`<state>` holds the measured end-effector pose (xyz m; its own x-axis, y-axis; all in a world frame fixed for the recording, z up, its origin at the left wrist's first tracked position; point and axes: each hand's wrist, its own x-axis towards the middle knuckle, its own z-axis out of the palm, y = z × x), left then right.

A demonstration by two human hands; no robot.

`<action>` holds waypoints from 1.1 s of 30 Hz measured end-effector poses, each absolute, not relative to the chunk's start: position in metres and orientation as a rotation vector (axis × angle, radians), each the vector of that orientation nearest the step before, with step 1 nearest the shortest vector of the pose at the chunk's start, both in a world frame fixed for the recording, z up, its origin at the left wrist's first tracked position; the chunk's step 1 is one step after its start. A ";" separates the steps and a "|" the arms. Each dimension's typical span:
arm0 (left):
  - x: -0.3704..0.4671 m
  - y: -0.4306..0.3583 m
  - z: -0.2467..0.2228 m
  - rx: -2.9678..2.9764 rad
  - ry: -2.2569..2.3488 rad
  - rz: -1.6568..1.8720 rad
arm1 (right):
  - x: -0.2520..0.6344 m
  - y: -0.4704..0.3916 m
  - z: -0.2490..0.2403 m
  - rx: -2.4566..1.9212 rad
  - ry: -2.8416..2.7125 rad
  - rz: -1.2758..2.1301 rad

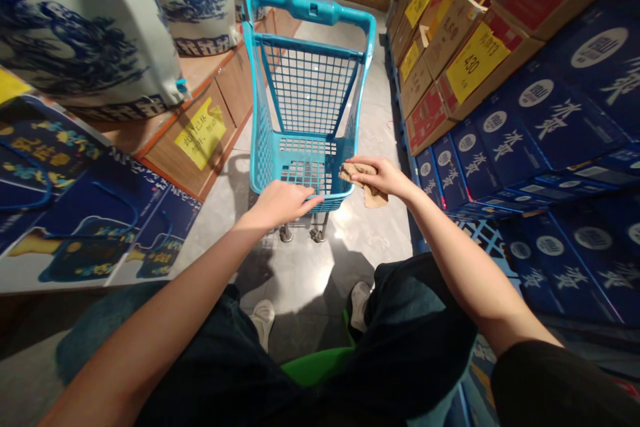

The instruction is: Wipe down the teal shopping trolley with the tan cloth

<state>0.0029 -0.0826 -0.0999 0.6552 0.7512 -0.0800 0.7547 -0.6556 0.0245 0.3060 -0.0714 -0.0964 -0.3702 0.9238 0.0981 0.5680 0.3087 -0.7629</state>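
Note:
A blue plastic shopping basket cart (313, 88) stands on small wheels in front of me, its handle at the far end and no goods inside. My left hand (285, 205) grips the near rim of the basket, with the fingers over the edge and the thumb along it. At the near right corner, my right hand (377, 177) is closed around a crumpled brown cloth (376, 197). One end of the cloth hangs below the fingers, and its other side lies against or very close to the basket's rim; I cannot tell which.
Large blue-and-white porcelain jars (85, 27) line a wooden ledge (200, 133) on the left, above dark blue gift boxes (100, 233). Stacked blue cartons (500, 140) and brown cartons (440, 47) flank the right. A green seat (317, 365) shows between my legs.

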 end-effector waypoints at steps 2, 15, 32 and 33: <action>0.003 -0.082 -0.100 2.820 1.286 -0.103 | 0.304 -0.074 -0.097 -1.324 -2.013 0.838; 0.004 -0.080 -0.101 2.811 1.293 -0.103 | 0.290 -0.084 -0.103 -1.278 -2.015 0.918; 0.005 -0.084 -0.098 2.820 1.295 -0.157 | 0.291 -0.070 -0.097 -1.324 -1.954 0.927; 0.006 -0.084 -0.097 2.820 1.294 -0.174 | 0.292 -0.072 -0.094 -1.306 -2.010 1.000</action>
